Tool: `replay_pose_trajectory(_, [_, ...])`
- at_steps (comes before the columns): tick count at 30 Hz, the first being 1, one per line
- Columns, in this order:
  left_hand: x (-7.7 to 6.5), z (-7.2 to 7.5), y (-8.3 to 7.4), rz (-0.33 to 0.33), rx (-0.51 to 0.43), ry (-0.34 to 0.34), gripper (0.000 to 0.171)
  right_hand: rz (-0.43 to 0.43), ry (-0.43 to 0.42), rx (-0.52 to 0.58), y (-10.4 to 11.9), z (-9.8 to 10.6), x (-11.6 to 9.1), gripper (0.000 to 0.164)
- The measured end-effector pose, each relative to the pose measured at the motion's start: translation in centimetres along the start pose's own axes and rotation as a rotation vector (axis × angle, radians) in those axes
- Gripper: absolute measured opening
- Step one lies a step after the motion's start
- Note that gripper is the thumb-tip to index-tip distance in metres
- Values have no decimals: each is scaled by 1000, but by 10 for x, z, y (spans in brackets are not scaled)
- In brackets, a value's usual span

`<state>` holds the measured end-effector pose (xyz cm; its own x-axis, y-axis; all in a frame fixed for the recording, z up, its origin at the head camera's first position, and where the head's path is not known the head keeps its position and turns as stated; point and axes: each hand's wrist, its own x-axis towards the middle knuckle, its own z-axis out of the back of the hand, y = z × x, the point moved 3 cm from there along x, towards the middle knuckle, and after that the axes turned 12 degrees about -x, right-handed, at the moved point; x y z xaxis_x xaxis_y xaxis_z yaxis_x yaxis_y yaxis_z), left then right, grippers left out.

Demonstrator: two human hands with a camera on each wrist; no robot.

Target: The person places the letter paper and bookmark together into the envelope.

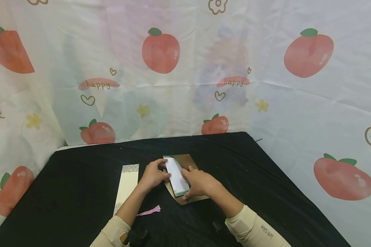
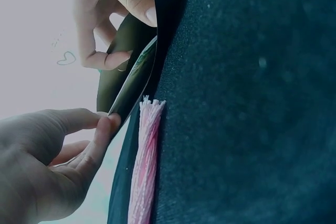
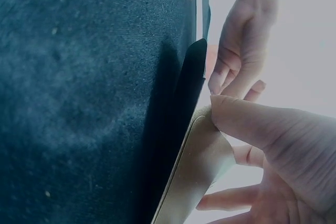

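Observation:
A white card [image 1: 177, 175] with green printed ends lies at a slant over a brown paper envelope [image 1: 185, 160]. My left hand [image 1: 153, 175] pinches the card's left edge between thumb and fingers; in the left wrist view that left hand [image 2: 58, 156] has fingertips right at the card's corner. On the other side, my right hand [image 1: 201, 183] grips the envelope near the card's right edge, its thumb toward the near end. The right wrist view shows the right thumb [image 3: 239, 119] along the border of the brown envelope [image 3: 197, 163], with its fingers beyond.
A cream card [image 1: 126, 181] with a lacy printed border lies left of the envelope, partly behind the left forearm. A pink tassel [image 1: 149, 210] rests near it on the black cloth [image 1: 247, 161]. A fruit-patterned curtain [image 1: 179, 106] hangs behind the table.

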<state>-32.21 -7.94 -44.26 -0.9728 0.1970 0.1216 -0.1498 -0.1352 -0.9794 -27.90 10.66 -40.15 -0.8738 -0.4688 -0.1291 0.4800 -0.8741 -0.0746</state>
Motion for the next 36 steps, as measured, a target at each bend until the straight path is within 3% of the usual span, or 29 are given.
replay_pose_trajectory(13, [-2,-2,-1,-4,-4,-1,61,22,-9,-7,5,3,-3,61])
replay_pose_trajectory(26, [0,-2,-1,-44,51,-7,61,48,-2,14,8,4,-4,61])
replay_pose_trajectory(36, [-2,-4,-1,-28,-21,34,60,45,7,17,8,5,-6,60])
